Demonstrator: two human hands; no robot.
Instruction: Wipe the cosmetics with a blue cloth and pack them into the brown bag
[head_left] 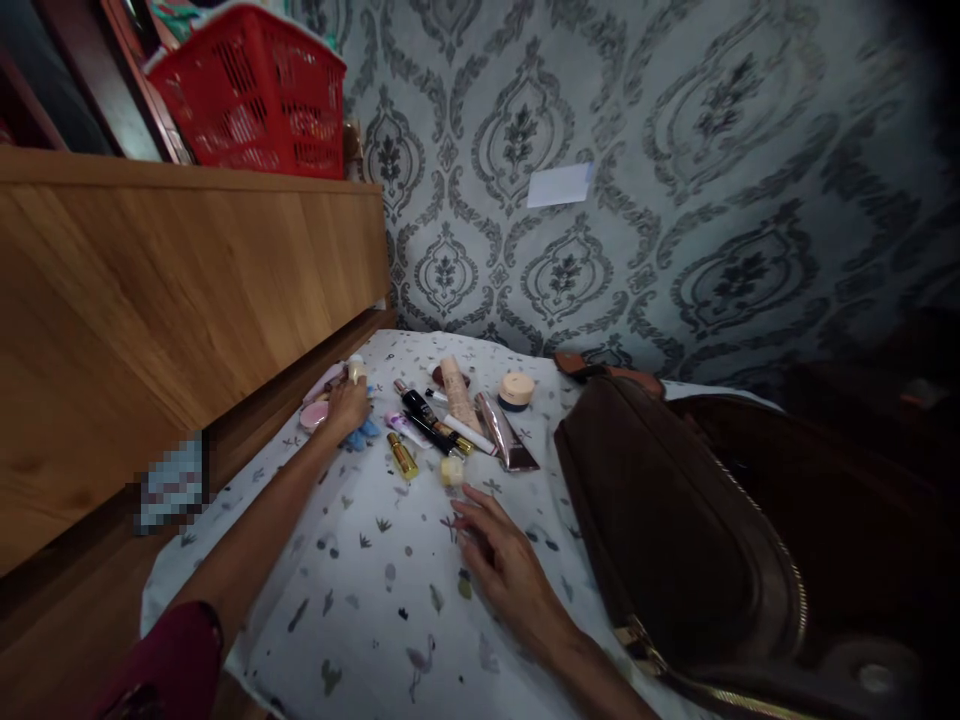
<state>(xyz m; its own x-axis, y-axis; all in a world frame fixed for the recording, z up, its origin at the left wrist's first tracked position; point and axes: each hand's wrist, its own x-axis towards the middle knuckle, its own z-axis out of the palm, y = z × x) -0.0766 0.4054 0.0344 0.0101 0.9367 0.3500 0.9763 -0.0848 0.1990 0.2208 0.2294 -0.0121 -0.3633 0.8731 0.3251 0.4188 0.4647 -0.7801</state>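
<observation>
1. Closest to the lens, a dark red sleeve [176, 660] covers the person's left upper arm, low at the near left.
2. Right hand [499, 560]: fingers spread, flat on the white animal-print sheet [375, 600], holding nothing. Just beyond its fingertips sits a small pale yellow cube-shaped jar [451, 470], not touched.
3. Left hand [349, 405]: stretched far and left, well apart from the right, curled at a small cream-capped bottle [357, 370]. I cannot tell whether the fingers have closed on it. A blue fluffy puff [361, 435] lies under the hand, a round pink compact [315, 415] just left.
4. That bottle looks light, hard and smooth, likely to roll or slip; pinching its body below the cap seems safest.
5. Further right: a small gold bottle [403, 456], black tubes [424, 418], a silver tube [506, 435] and a round cream jar [517, 390].
6. A brown leather bag [675, 510] lies at the right; a wooden panel [187, 290] with a red plastic basket [255, 90] stands left.
</observation>
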